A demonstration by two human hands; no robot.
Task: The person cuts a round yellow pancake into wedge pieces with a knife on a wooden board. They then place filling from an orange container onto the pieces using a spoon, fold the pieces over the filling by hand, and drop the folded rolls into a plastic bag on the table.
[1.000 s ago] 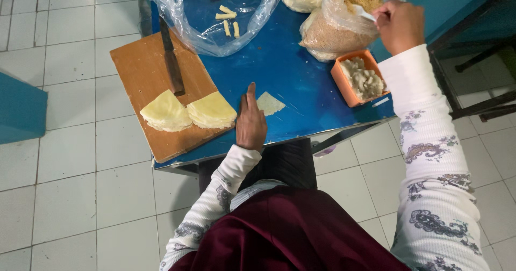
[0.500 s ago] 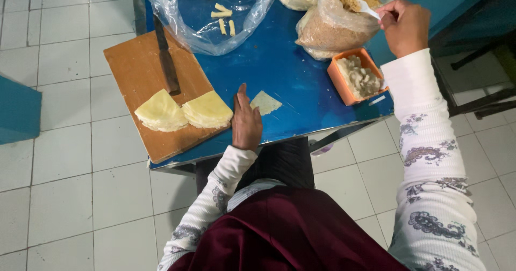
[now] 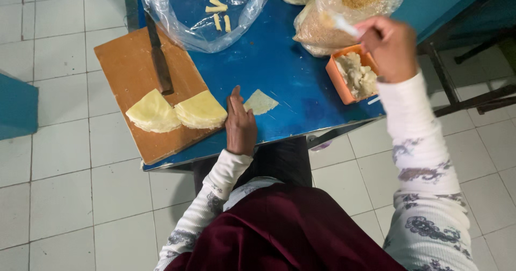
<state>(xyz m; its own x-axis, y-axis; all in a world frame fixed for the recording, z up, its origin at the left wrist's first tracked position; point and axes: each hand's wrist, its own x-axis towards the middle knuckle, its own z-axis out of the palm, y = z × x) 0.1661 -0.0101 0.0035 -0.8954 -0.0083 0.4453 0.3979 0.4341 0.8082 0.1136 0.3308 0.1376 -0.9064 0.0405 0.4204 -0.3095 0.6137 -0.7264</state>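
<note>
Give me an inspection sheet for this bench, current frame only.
Surface: blue table, bare in the middle.
Job's things: triangular wrapper flat on the table; orange tub of pale filling.
Clutter: wooden board with two wrapper stacks and a knife; plastic bags, one holding crumbs.
Grippers: left hand flat beside the wrapper; right hand blurred, holding a white utensil above the tub.
Cables: nothing seen.
Surroundings: white tiled floor.

both arms wear long white sleeves printed with grey-purple floral swirls. the left hand (image 3: 240, 125) and right hand (image 3: 391, 48) are bare. a dark maroon garment covers the torso
</note>
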